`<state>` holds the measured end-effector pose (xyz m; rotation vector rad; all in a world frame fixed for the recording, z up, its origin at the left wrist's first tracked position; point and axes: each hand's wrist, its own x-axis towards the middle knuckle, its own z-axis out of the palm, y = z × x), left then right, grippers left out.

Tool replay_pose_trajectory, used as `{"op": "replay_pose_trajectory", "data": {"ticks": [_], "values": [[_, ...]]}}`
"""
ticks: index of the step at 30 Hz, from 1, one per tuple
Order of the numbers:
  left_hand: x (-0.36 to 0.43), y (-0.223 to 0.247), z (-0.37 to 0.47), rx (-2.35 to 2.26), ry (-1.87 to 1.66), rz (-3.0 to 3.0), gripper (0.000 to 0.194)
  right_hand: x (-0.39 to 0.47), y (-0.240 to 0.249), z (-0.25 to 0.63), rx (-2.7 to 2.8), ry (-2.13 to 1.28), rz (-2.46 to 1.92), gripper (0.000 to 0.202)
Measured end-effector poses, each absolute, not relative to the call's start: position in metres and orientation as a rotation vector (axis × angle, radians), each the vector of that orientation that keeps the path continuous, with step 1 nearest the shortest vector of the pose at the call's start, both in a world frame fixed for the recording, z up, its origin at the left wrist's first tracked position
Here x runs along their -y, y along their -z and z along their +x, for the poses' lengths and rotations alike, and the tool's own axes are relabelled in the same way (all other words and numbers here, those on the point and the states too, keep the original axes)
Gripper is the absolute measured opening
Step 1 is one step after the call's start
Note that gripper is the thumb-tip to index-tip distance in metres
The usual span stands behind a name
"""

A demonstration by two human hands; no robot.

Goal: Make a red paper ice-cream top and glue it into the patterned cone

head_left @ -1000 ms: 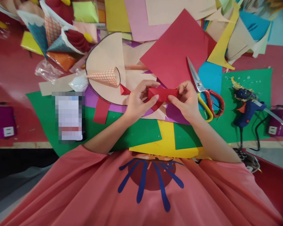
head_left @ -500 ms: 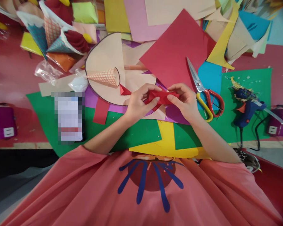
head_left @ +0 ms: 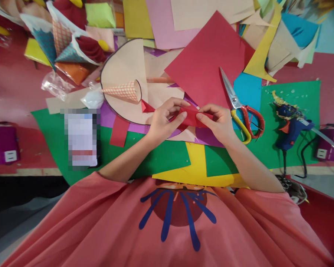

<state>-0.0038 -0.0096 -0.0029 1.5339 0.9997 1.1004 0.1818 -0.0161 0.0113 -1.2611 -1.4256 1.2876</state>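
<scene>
Both hands hold a small folded piece of red paper between thumbs and fingers. My left hand pinches its left end, and my right hand pinches its right end. Beneath them lie purple paper and beige pieces. Just left of my left hand is a small folded red piece, beside a checkered paper cone resting on a dark-edged beige round. Close to my right hand are scissors with red and yellow handles, their blades apart.
A large red sheet lies beyond the hands. At right, a blue glue gun rests on green paper. A phone is at left. Wrapped paper cones and colored clay packs lie at the upper left.
The red paper has turned between the fingers and now shows a flatter, broader face. Both hands have shifted only slightly.
</scene>
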Motion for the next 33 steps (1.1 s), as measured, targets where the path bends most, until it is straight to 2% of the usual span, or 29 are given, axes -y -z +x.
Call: {"op": "replay_pose_trajectory", "data": {"ticks": [9, 20, 26, 33], "values": [[0.011, 0.003, -0.003, -1.003, -1.095, 1.524, 0.024, 0.016, -0.011, 0.181, 1.416, -1.251, -1.274, 0.013], [0.011, -0.005, -0.003, -1.063, -1.086, 1.617, 0.01, 0.017, -0.013, 0.181, 1.471, -1.228, -1.278, 0.011], [0.013, -0.008, -0.001, -1.018, -1.034, 1.681, 0.013, 0.018, -0.012, 0.181, 1.516, -1.234, -1.235, 0.01], [0.011, -0.007, -0.004, -1.109, -1.167, 1.643, 0.011, 0.015, -0.01, 0.183, 1.284, -1.304, -1.21, 0.024]]}}
